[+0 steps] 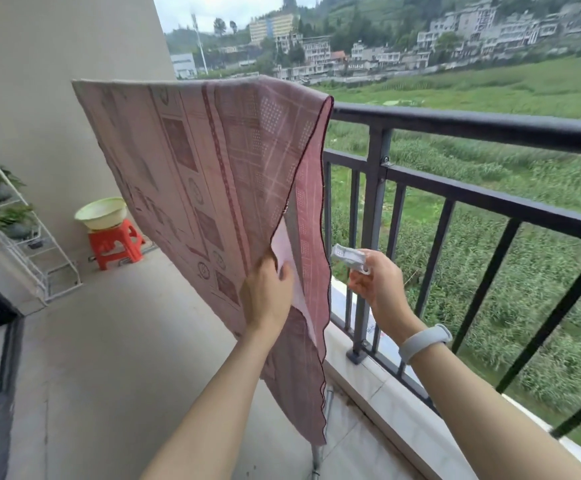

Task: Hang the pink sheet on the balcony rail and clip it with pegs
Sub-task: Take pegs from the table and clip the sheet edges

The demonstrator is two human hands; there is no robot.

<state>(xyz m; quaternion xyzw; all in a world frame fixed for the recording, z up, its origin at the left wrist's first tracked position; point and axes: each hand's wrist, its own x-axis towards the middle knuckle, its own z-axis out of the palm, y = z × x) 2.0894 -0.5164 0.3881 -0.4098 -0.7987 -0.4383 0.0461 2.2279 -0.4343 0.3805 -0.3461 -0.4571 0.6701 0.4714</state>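
Hiding rail [472, 124]: pink sheet [212, 188].

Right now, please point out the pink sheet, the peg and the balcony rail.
pink sheet [192, 168]: head view, middle of hanging cloth.
peg [348, 258]: head view, its grey body.
balcony rail [472, 128]: head view, bare top bar.
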